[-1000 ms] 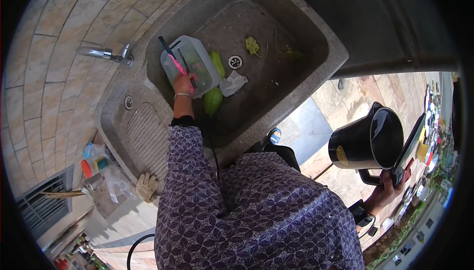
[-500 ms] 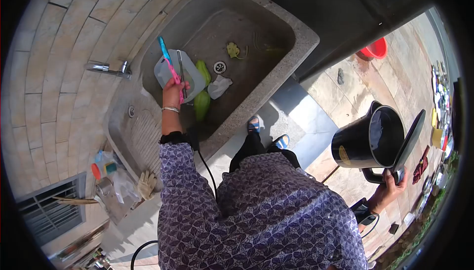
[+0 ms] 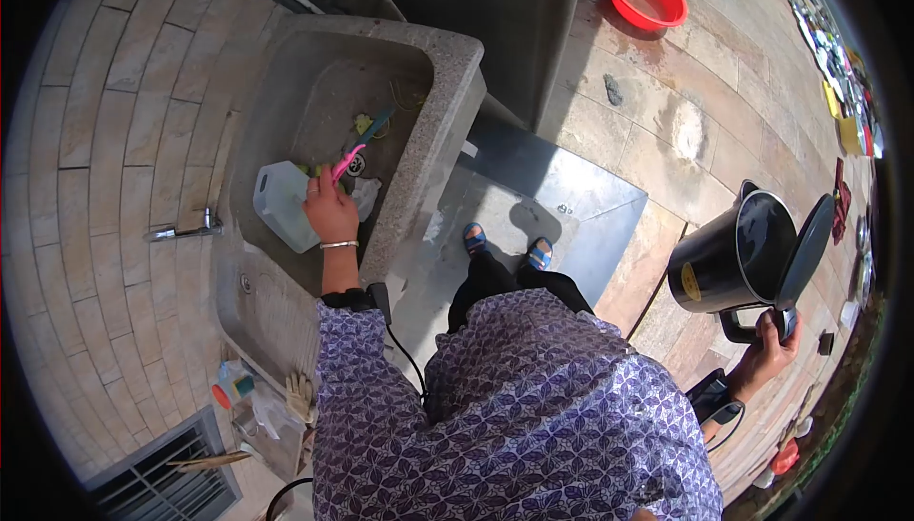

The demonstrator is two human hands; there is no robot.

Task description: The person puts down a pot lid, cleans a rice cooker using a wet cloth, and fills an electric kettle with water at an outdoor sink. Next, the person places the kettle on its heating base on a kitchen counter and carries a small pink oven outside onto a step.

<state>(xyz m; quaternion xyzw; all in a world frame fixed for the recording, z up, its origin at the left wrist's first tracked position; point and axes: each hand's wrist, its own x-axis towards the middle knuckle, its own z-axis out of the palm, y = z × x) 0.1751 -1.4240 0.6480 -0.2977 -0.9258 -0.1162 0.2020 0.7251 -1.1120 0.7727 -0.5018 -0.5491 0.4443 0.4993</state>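
Note:
My left hand [image 3: 331,216] is closed round a slim tool [image 3: 348,161] with a pink handle and a blue-green far end. It is over the stone sink [image 3: 457,54], beside a translucent plastic tub [image 3: 282,205] that lies in the basin. Green vegetables are mostly hidden behind the fingers. Close by are the drain [image 3: 355,166], a crumpled whitish piece of plastic [image 3: 366,199] and a yellow-green leaf [image 3: 364,124]. Out to the right, my right hand [image 3: 767,351] grips the handle of a black kettle [image 3: 703,269]. Its lid [image 3: 809,247] stands raised.
A tap [image 3: 190,230] juts from the tiled wall left of the sink. Below the ribbed drainboard lie gloves [image 3: 299,397] and a plastic bag [image 3: 276,418]. A red basin [image 3: 680,11] with water sits on the paved floor at the upper right. Assorted items line the far right.
The view has turned. My left hand has swung the tool toward the sink's front side; the grey stick beside it no longer shows. My right hand still holds the kettle with its lid up.

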